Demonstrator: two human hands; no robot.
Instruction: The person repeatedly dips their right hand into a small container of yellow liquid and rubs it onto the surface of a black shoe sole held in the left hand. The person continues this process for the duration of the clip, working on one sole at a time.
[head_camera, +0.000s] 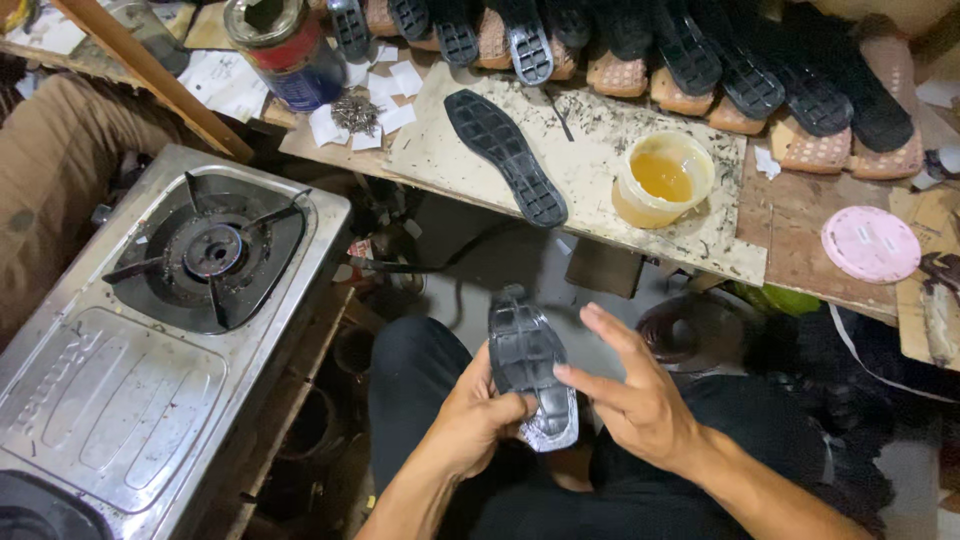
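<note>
Over my lap I hold a black rubber shoe sole (525, 350), tread side up, with a shiny patch at its near end. My left hand (475, 420) grips it from below at the near end. My right hand (635, 395) is beside it on the right, fingers spread, with the index finger and thumb touching the sole's right edge. A second black sole (505, 155) lies flat on the stained work board (600, 190) ahead. A yellowish tub of amber glue (662, 178) stands open on that board.
A steel gas stove (150, 330) fills the left side. A row of black and tan soles (700, 60) lines the back of the bench. A tin can (285, 50), a heap of small nails (355, 112) and a pink lid (870, 243) also sit there.
</note>
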